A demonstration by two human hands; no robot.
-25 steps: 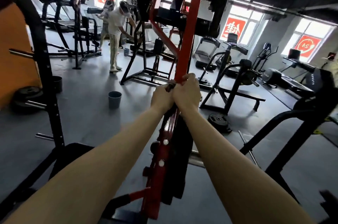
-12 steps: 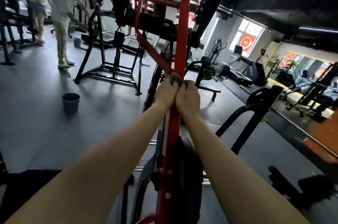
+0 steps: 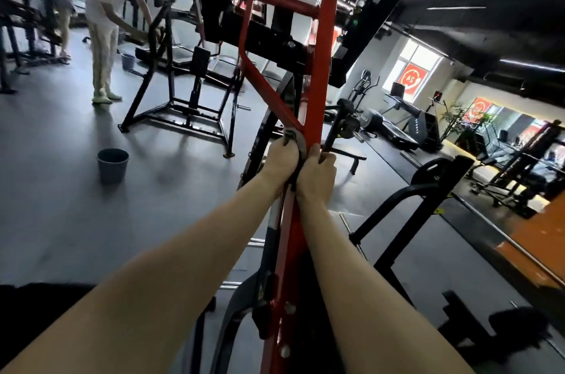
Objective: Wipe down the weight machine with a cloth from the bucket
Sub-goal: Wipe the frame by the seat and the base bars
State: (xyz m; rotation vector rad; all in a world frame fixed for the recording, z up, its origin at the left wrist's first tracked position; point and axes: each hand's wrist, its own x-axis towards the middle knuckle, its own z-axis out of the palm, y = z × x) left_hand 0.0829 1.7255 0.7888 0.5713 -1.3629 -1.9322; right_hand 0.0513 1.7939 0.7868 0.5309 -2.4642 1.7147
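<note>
The grey floor [image 3: 61, 205] fills the left half of the frame and carries everything else. Up the middle rises the weight machine [image 3: 319, 68]. Its red post leans slightly right, a red diagonal brace joins the post from the left, and black parts cross behind it at the top. A black frame machine [image 3: 183, 98] stands on the floor at centre left, behind and apart from ours. Along the right edge a mirror wall [image 3: 519, 153] reflects more equipment, with a treadmill [image 3: 406, 126] near it. In the upper left a person in white clothes [image 3: 104, 25] bends toward that black machine, with a small pail [image 3: 127, 61] by their feet.

The bucket [image 3: 112, 164] stands upright on the floor at middle left, well apart from our post.

Our arms reach in from the bottom edge and meet at the centre of the frame. Our left hand [image 3: 279, 159] is curled round the post's left side, just below where the brace joins it, and grips the cloth [image 3: 299, 146]. Our right hand [image 3: 318, 173] touches the left one. Its fingers wrap over the post's right edge and hold the cloth against the metal. The cloth shows as a grey band curving between the two hands, tight on the post.
</note>
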